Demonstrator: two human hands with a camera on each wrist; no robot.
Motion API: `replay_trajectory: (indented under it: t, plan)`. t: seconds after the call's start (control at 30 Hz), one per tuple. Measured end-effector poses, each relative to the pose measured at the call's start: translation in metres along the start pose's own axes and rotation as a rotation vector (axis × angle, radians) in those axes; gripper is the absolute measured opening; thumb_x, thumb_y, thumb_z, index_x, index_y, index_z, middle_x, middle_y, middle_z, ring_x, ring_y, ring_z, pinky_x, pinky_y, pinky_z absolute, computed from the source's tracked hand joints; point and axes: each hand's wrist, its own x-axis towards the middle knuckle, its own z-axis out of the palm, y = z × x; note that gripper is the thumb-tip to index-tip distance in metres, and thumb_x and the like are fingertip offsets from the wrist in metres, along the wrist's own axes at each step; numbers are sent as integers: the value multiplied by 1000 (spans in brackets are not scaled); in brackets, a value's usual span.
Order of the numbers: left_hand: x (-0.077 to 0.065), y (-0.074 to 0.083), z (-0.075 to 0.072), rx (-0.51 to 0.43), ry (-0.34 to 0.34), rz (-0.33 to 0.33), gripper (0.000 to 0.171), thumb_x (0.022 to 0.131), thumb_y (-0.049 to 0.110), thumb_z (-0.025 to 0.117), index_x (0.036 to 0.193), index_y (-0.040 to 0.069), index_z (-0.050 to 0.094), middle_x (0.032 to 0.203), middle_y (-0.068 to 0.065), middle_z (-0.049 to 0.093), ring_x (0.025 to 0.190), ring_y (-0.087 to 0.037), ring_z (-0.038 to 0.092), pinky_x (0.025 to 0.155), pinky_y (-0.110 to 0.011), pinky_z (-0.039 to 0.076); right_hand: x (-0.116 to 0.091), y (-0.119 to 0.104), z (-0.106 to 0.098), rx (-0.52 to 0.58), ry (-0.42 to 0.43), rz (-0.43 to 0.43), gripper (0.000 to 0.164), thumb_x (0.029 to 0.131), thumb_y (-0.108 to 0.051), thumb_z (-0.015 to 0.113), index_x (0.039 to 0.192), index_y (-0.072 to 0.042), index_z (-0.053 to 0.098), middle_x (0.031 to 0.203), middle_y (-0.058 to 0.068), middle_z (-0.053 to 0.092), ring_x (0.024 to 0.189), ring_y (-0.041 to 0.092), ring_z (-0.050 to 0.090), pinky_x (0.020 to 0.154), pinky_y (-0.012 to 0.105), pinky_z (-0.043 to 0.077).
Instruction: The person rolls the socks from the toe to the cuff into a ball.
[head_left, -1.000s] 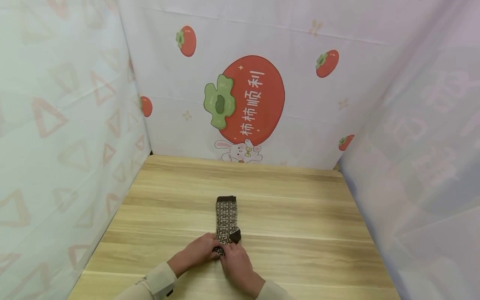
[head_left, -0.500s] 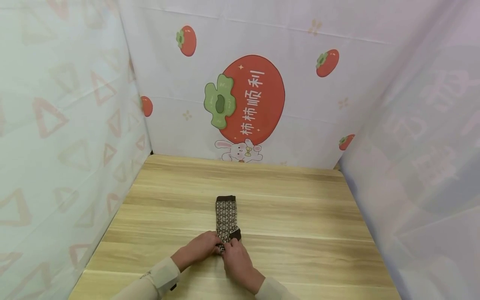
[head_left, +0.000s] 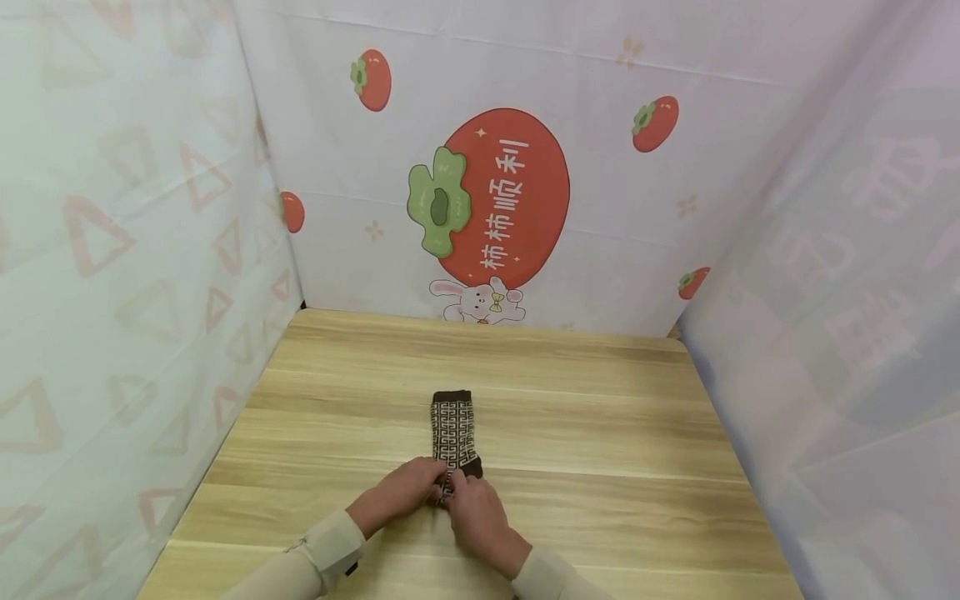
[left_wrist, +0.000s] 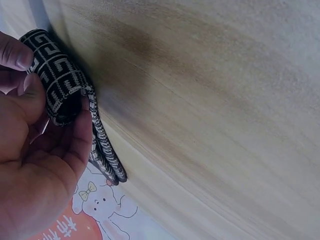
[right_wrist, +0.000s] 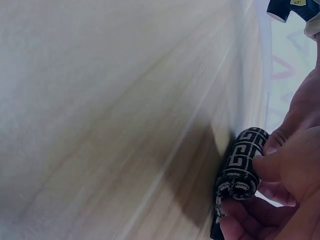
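A dark sock (head_left: 452,429) with a pale geometric pattern lies lengthwise on the table, its black cuff away from me and the black heel to the right. Its near end is rolled up, and the left wrist view shows the roll (left_wrist: 59,75) with layers of flat fabric running on beyond it. My left hand (head_left: 405,490) grips the roll's left side between thumb and fingers. On the right side my right hand (head_left: 478,515) pinches the same roll, whose coiled end shows in the right wrist view. In the head view, both hands cover most of the roll.
The wood-grain table (head_left: 600,433) extends around the sock on all sides. A white back curtain (head_left: 330,275) with persimmon prints rises behind it, and pale hanging sheets (head_left: 150,275) stand along the left and right.
Both hands have shifted slightly forward along the sock, toward the heel, rolling its near end further. The cuff end stays in nearly the same place.
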Motion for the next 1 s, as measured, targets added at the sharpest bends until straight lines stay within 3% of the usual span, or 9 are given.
replay_trajectory:
  t: [0.23,0.4,0.53,0.67,0.83,1.0]
  plan:
    - [5,3,5,187,78,9,11,90,20,75,85,13,68,85,2,58,77,-13,51,69,-28,47,3,3,0,-95,1,19,11,94,-23,69,97,-12,67,85,-1,57,70,11,50,58,24,38]
    - [10,5,7,189,116,-35,13,87,18,78,85,12,67,84,1,58,75,-14,48,66,-27,45,9,7,-1,-116,20,17,11,92,-25,72,88,-15,72,77,-4,57,64,9,48,55,23,34]
    - [12,5,11,180,198,-42,21,82,13,81,80,15,60,80,3,55,73,-13,45,64,-25,41,16,10,-2,-123,72,-5,12,87,-24,77,81,-16,71,71,-4,58,60,11,51,53,26,37]
    - [9,9,12,202,267,-30,17,81,10,81,77,15,65,77,4,59,73,-13,51,63,-25,45,18,10,-4,-84,76,6,15,85,-22,79,82,-15,66,71,-3,58,61,12,55,55,28,41]
    - [-1,18,12,267,271,-25,9,83,13,80,81,12,71,77,0,65,71,-14,58,60,-26,52,15,9,-2,-78,83,-8,14,87,-24,78,87,-15,68,75,-2,60,63,13,56,55,27,42]
    - [-9,24,15,293,264,-37,21,78,14,85,92,9,71,88,-3,66,79,-15,61,65,-26,56,12,10,4,-163,151,-66,10,88,-24,76,88,-15,71,75,-3,58,62,11,52,55,25,39]
